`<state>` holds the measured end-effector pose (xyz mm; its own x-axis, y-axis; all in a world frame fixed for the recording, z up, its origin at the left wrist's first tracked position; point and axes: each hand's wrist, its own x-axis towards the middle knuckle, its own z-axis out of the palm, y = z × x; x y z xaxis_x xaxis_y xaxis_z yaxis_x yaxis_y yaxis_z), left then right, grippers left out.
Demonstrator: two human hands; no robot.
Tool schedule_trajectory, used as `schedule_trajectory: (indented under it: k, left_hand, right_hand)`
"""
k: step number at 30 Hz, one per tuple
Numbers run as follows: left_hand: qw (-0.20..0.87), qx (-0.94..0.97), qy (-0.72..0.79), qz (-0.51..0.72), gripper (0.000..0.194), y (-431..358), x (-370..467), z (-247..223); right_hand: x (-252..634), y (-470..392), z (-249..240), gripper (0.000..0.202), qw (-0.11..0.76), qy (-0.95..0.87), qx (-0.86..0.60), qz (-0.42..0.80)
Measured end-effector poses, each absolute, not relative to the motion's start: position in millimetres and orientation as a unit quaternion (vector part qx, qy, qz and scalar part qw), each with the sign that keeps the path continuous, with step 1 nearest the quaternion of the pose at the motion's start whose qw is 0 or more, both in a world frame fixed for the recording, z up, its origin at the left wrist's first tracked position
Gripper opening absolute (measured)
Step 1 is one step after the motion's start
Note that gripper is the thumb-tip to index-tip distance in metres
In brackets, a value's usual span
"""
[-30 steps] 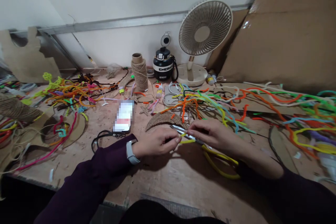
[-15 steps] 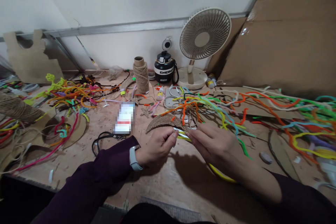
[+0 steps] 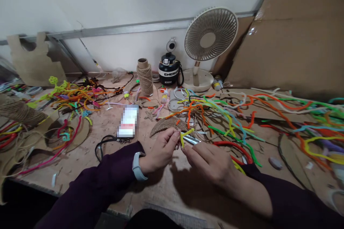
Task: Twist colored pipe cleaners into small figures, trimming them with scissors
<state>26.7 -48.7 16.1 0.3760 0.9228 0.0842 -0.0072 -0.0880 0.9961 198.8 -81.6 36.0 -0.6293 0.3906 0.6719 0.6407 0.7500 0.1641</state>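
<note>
A wooden worktable fills the lower view; its near edge runs below the forearms, and wood shows between them, giving the hands room to draw back. A big cardboard sheet leans at far right, with a round desk fan beside it, well apart from the fingers. Fuzzy coloured strands tangle past the right hand and crowd that side, so moves there are best kept short. The right fingers curl together; whether they clamp anything, I cannot tell. The left hand pinches thumb to forefinger, with a cord-wrapped crescent just beyond. A tool's silver end points between the hands, worth keeping off the fingertips. Smallest, a short yellow strand stands bent at the left pinch, its lower end by the right fingertips; gripping close to the bend should steady it.
</note>
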Motion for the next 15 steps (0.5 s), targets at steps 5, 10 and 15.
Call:
schedule_trajectory:
  k: [5,10,15]
  left_hand:
    - [0.623,0.553,0.357,0.422,0.043,-51.9,30.2,15.8]
    - [0.614,0.543,0.373,0.434,0.048,-52.4,31.2,19.8]
    - [0.644,0.526,0.346,0.435,0.048,-48.4,31.4,18.2]
  right_hand:
    - [200.0,-84.4,29.2,0.020,0.310,-0.893,-0.268,-0.185]
    - [200.8,-81.4,25.5,0.022,0.309,-0.895,-0.258,-0.190]
    - [199.4,-77.1,25.6,0.015,0.346,-0.884,-0.271,-0.157]
